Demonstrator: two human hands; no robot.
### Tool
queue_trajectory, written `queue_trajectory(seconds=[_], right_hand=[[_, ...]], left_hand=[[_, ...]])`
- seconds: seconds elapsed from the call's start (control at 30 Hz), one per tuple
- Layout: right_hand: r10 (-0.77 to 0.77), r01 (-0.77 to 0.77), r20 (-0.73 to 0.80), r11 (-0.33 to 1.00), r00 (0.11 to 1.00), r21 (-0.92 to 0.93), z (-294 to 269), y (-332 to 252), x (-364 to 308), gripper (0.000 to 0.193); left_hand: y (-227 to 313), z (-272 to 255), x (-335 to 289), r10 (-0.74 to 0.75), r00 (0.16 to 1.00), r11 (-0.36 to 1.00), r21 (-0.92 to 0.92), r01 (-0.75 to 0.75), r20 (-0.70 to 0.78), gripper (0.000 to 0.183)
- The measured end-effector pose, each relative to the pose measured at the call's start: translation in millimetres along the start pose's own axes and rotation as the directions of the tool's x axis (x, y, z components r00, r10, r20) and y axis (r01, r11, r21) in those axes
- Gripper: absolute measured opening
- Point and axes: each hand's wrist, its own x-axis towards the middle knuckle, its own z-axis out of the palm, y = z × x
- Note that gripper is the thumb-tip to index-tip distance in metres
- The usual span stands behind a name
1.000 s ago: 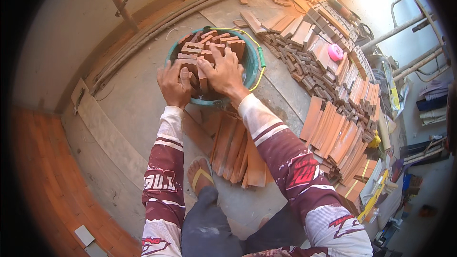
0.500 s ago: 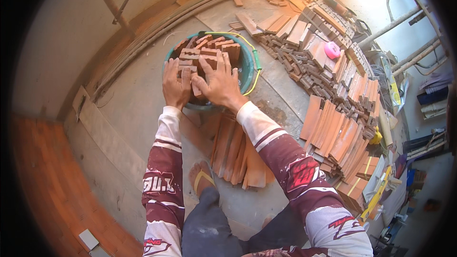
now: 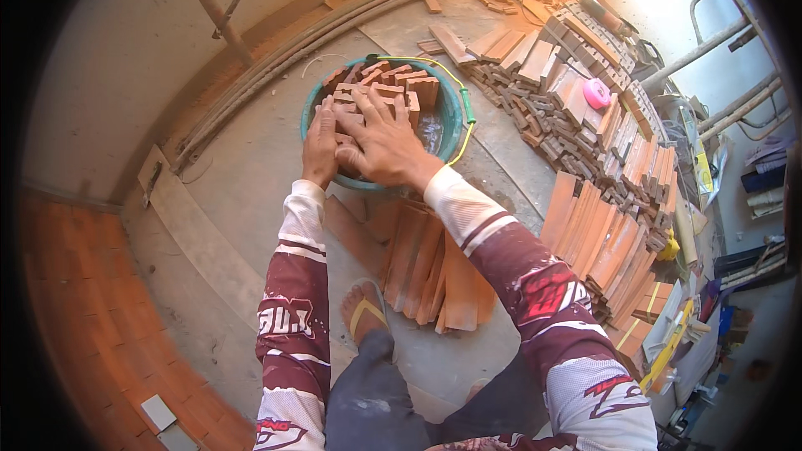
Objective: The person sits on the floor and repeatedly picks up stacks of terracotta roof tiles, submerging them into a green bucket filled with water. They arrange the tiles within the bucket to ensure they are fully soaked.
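Note:
A round green bucket [image 3: 455, 117] with water in it is packed with reddish-brown notched clay tile pieces [image 3: 424, 90], standing on edge. My left hand [image 3: 321, 149] lies along the left side of the pieces, fingers stretched out and thumb partly hidden. Across the front pieces rests my right hand [image 3: 386, 144], its fingers extended and slightly spread, its thumb toward the left hand. Both palms face down into the bucket and hide the pieces beneath them. A yellow cord handle with a green grip [image 3: 468, 108] hangs over the right rim.
A row of orange tiles [image 3: 418, 267] leans between my feet and the bucket. Large stacks of clay tiles [image 3: 597, 230] fill the right, with a pink round object [image 3: 596, 93] on top. Metal scaffold pipes [image 3: 697, 58] stand at right; laid orange flooring [image 3: 92, 301] lies left.
The view has shifted, so the bucket sits slightly farther right. My right hand has moved left against the left hand, covering the tile piece that showed between them; more water shows on the right.

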Motion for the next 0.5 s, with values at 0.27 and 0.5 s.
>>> queue_trajectory(seconds=[0.27,0.5], right_hand=[[0.072,-0.08,-0.061,0.988,0.996,-0.135,23.8,-22.1,13.1,0.073],[0.201,-0.202,-0.023,0.958,0.979,-0.204,22.4,-13.6,10.5,0.079]], left_hand=[[32.8,4.9,-22.0,0.056,0.998,0.998,-0.013,-0.057,-0.034,0.069],[17.5,-16.1,-27.8,0.393,0.912,0.85,0.423,-0.313,-0.114,0.067]])
